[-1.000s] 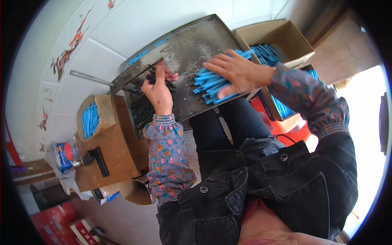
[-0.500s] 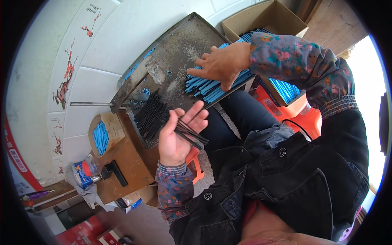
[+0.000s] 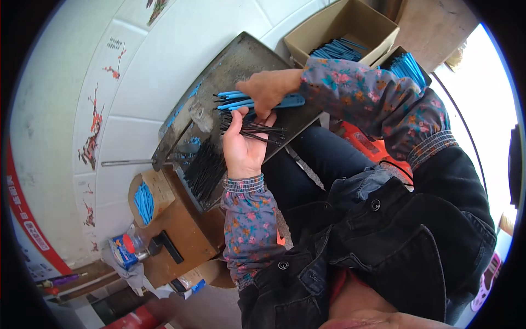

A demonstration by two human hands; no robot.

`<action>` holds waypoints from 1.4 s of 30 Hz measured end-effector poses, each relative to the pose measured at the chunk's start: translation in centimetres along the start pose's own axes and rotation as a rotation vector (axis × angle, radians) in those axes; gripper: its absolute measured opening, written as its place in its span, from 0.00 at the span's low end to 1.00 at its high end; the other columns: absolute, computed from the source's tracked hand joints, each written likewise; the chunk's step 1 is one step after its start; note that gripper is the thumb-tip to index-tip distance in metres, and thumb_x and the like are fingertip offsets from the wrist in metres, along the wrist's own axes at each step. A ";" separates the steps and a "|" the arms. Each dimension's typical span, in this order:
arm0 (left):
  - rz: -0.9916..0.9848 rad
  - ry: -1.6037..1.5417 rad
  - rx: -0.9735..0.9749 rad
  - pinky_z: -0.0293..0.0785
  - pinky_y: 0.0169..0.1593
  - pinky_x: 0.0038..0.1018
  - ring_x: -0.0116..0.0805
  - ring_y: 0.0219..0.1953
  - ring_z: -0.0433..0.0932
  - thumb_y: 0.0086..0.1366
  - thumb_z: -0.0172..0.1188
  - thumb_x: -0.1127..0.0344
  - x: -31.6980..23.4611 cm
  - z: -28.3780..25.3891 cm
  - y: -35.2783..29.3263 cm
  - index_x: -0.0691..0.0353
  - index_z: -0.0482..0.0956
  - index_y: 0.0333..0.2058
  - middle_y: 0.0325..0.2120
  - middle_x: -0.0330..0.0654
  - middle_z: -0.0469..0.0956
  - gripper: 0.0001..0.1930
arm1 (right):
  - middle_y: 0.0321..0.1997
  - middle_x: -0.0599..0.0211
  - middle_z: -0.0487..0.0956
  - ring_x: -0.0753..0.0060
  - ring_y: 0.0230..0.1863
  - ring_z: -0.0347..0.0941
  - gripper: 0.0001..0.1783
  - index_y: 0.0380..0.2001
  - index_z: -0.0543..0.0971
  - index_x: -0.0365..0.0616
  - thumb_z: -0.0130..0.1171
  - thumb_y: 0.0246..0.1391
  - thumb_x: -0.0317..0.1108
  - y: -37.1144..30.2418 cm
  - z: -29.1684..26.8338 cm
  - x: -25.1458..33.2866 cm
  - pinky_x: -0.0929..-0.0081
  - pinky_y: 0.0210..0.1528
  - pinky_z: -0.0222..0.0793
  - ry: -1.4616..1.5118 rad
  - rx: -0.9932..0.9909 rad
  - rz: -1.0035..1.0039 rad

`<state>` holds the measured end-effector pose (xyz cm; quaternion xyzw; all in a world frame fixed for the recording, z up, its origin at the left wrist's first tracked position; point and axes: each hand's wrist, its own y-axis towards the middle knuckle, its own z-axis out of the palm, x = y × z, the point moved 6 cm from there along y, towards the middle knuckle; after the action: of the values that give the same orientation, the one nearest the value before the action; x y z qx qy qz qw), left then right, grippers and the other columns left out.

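Observation:
My left hand [image 3: 244,151] is palm up over the tray, its fingers loosely curled around several thin black sticks [image 3: 266,130]. Just above it, my right hand [image 3: 269,88] is closed from above over a bundle of flat blue strips [image 3: 291,101], with dark ends showing at the left. The two hands almost meet; my right fingertips partly hide the left fingers. Beneath them lies a worn dark metal tray [image 3: 241,57]. A heap of black sticks [image 3: 203,172] fills its near left corner. What the strips are for cannot be told.
A cardboard box [image 3: 342,24] with blue strips stands behind the tray, a second box of blue strips [image 3: 406,70] to its right. At left, a cut carton [image 3: 145,203] holds more. A metal rod [image 3: 129,162] juts out leftward. A clear plastic lump [image 3: 201,115] rests on the tray.
My right hand has moved left across the tray, and the spread blue strips are now bunched under it. My left hand has risen toward it with the black sticks.

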<state>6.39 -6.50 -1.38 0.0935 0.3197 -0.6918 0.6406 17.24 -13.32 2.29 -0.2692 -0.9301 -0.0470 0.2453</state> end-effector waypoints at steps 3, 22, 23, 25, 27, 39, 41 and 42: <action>0.102 0.103 0.060 0.58 0.63 0.49 0.47 0.53 0.69 0.70 0.48 0.59 0.1 2.8 0.4 0.63 0.72 0.38 0.45 0.51 0.72 0.12 | 0.33 0.45 0.78 0.41 0.40 0.74 0.37 0.53 0.63 0.39 0.65 0.37 0.35 -1.8 -1.4 -0.6 0.57 0.39 0.71 0.204 -0.035 0.057; 0.571 0.822 0.055 0.64 0.45 0.23 0.25 0.36 0.70 0.68 0.50 0.66 1.5 9.6 -1.3 0.67 0.74 0.33 0.33 0.38 0.75 0.10 | 0.32 0.58 0.75 0.66 0.34 0.75 0.38 0.53 0.63 0.37 0.69 0.37 0.32 -9.8 -6.1 -5.1 0.70 0.36 0.73 0.833 -0.682 -0.086; 0.569 0.937 0.053 0.65 0.43 0.22 0.25 0.34 0.71 0.68 0.49 0.67 1.1 9.4 -1.3 0.67 0.74 0.33 0.32 0.37 0.76 0.09 | 0.30 0.56 0.76 0.64 0.32 0.75 0.37 0.50 0.65 0.37 0.68 0.34 0.33 -10.2 -7.1 -7.6 0.68 0.34 0.72 0.821 -0.774 -0.015; 0.579 1.021 0.048 0.66 0.40 0.22 0.25 0.32 0.72 0.68 0.49 0.68 -0.1 7.8 -2.7 0.67 0.74 0.33 0.30 0.37 0.76 0.09 | 0.29 0.53 0.76 0.61 0.31 0.75 0.35 0.47 0.67 0.37 0.67 0.31 0.34 -10.2 -9.0 -13.3 0.68 0.32 0.72 0.787 -0.802 0.130; 0.396 1.376 -0.181 0.68 0.33 0.23 0.26 0.26 0.72 0.68 0.47 0.67 -0.6 4.8 -3.8 0.68 0.74 0.32 0.25 0.39 0.76 0.10 | 0.30 0.53 0.77 0.59 0.32 0.76 0.35 0.47 0.68 0.36 0.67 0.30 0.33 -10.4 -8.8 -21.9 0.69 0.31 0.74 0.703 -0.678 0.318; 0.755 1.873 -0.054 0.67 0.22 0.25 0.34 0.17 0.74 0.57 0.51 0.80 0.0 3.1 -3.4 0.70 0.76 0.30 0.17 0.47 0.72 0.05 | 0.43 0.43 0.77 0.39 0.49 0.72 0.25 0.53 0.66 0.40 0.54 0.52 0.37 2.1 17.2 -42.3 0.48 0.50 0.68 -0.113 0.080 0.976; 0.717 1.892 -0.084 0.67 0.22 0.25 0.34 0.16 0.74 0.57 0.51 0.81 -0.4 2.7 -4.0 0.70 0.76 0.30 0.16 0.47 0.72 0.05 | 0.44 0.43 0.77 0.38 0.49 0.72 0.25 0.54 0.65 0.41 0.50 0.55 0.38 3.9 19.4 -40.7 0.47 0.50 0.67 -0.190 0.048 0.991; 0.707 1.890 -0.074 0.67 0.22 0.25 0.35 0.16 0.74 0.57 0.50 0.81 -0.2 2.7 -4.0 0.70 0.76 0.30 0.16 0.47 0.72 0.06 | 0.44 0.43 0.76 0.37 0.49 0.72 0.25 0.56 0.64 0.42 0.46 0.57 0.40 3.5 19.8 -40.8 0.46 0.51 0.66 -0.278 -0.012 1.043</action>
<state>3.45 -7.95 2.13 0.6728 0.6715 -0.0942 0.2957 40.50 -25.47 -34.86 -0.7002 -0.6966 0.1118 0.1093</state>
